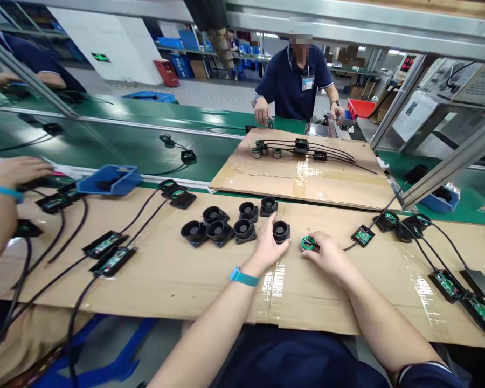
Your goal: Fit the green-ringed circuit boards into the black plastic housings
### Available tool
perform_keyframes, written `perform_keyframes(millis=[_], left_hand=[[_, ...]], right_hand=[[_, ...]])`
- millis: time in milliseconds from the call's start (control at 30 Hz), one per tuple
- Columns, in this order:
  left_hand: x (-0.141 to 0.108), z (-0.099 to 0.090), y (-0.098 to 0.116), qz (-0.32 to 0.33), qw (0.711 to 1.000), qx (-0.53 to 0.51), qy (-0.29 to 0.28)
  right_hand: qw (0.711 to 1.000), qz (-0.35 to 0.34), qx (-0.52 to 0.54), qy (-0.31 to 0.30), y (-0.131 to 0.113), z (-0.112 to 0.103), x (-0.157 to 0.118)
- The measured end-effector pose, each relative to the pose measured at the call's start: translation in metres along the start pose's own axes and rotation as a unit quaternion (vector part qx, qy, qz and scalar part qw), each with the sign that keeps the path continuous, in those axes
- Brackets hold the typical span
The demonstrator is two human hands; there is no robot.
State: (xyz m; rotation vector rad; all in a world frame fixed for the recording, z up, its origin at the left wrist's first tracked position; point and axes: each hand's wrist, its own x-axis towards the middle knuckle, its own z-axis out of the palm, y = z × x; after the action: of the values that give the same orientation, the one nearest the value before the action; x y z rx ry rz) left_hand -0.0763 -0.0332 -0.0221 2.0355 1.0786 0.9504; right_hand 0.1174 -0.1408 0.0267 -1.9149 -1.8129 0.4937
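Observation:
My left hand [264,249], with a blue strap at its wrist, has its thumb and fingers around a black fan housing [281,231]. Several similar fan housings [219,230] sit grouped on the cardboard just left of it. In my right hand [330,257] is a round green circuit board [307,243], pinched between thumb and fingers a short way right of the gripped housing. The underside of the round board is hidden. Right of this hand, a small black box with a green board [364,235] lies on the cardboard with a cable attached.
Cardboard [226,285] covers the bench. Wired boxes lie left [112,261] and right [447,284]. A blue bin [110,180] stands near a neighbour's hand [18,170]. Across the green conveyor [145,137], a co-worker [293,81] faces a raised cardboard sheet [258,172] holding parts. Metal posts frame the bench.

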Motion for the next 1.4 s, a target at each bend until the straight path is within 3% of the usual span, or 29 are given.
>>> perform_keyframes(millis=[133, 300, 500, 700, 900, 1067, 1233, 1400], left_hand=[[-0.002, 0.014, 0.002, -0.055, 0.996, 0.028, 0.070], [-0.011, 0.006, 0.005, 0.021, 0.999, 0.004, 0.038], [-0.018, 0.004, 0.013, 0.076, 0.997, -0.025, 0.025], [-0.021, 0.006, 0.018, 0.122, 0.992, -0.023, -0.022], [-0.022, 0.007, 0.021, 0.120, 0.991, -0.047, -0.034], [-0.022, 0.009, 0.021, 0.117, 0.990, -0.074, -0.042], [-0.022, 0.012, 0.017, 0.076, 0.989, -0.099, -0.079], [-0.024, 0.008, 0.019, 0.025, 0.977, -0.145, -0.152]], right_hand=[[1.000, -0.013, 0.015, 0.022, 0.007, 0.007, 0.000], [0.997, -0.037, 0.036, 0.065, 0.006, 0.013, 0.001], [0.959, -0.099, 0.109, 0.243, -0.018, 0.002, -0.011], [0.968, -0.114, 0.119, 0.189, -0.036, 0.014, -0.009], [0.967, -0.102, 0.134, 0.190, -0.034, 0.026, -0.004], [0.977, -0.084, 0.086, 0.178, -0.034, 0.028, -0.006], [0.987, -0.097, 0.036, 0.122, -0.030, 0.024, -0.003], [0.993, -0.108, -0.002, 0.056, -0.018, 0.025, 0.007]])
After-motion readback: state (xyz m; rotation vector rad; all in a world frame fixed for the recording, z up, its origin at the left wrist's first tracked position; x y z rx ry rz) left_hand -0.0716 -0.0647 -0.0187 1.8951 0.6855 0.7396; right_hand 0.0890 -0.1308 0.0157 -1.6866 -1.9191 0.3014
